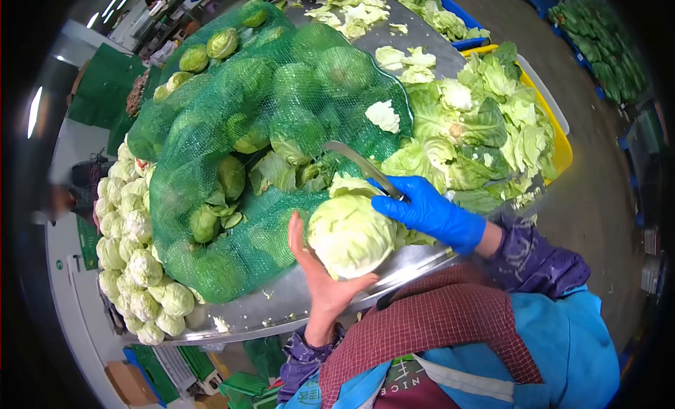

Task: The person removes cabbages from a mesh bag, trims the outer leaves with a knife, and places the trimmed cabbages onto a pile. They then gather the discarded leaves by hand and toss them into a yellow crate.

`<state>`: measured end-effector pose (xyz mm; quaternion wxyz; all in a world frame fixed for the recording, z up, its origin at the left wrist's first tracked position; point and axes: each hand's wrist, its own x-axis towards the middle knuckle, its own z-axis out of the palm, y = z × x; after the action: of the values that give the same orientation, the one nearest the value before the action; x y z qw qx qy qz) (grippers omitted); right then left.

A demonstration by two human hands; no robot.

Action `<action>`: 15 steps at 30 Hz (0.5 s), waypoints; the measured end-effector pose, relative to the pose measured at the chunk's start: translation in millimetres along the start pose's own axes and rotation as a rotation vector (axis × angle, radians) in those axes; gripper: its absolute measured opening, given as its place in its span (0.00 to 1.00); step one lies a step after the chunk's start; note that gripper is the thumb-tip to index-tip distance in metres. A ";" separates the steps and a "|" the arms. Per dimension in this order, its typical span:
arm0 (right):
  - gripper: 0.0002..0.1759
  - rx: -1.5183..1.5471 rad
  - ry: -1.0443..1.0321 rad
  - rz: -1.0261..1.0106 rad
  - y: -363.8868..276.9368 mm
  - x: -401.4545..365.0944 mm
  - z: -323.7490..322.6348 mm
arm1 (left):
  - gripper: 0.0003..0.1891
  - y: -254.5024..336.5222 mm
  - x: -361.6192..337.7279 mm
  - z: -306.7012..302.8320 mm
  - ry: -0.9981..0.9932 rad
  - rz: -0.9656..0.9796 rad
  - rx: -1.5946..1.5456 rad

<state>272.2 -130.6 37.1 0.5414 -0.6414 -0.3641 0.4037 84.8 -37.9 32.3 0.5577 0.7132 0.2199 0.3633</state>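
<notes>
A pale green cabbage (351,234) rests at the front edge of the metal table. My bare left hand (325,279) cups it from the left and below, thumb and fingers spread around it. In a blue glove, my right hand (429,211) grips a knife (362,163) by its handle, at the cabbage's upper right; the curved blade points up and left. Behind the cabbage lies a green mesh bag (218,92) full of cabbages. Loose outer leaves (485,120) are heaped to the right of my right hand.
Trimmed cabbages (133,233) are stacked at the table's left end. A yellow crate (562,145) holds leaves at the right, with a blue crate (460,15) behind it. Leaf scraps lie on the metal table (271,307). Green crates stand below, near the front left.
</notes>
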 end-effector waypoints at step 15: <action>0.46 -0.445 0.070 -0.338 -40.1 -11.6 -5.7 | 0.46 17.6 -1.3 6.4 0.133 -0.492 -0.370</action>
<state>271.4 -137.5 78.7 0.4594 -0.6881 -0.5266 0.1952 87.2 -47.8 48.1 0.7336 0.4998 0.3518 0.2971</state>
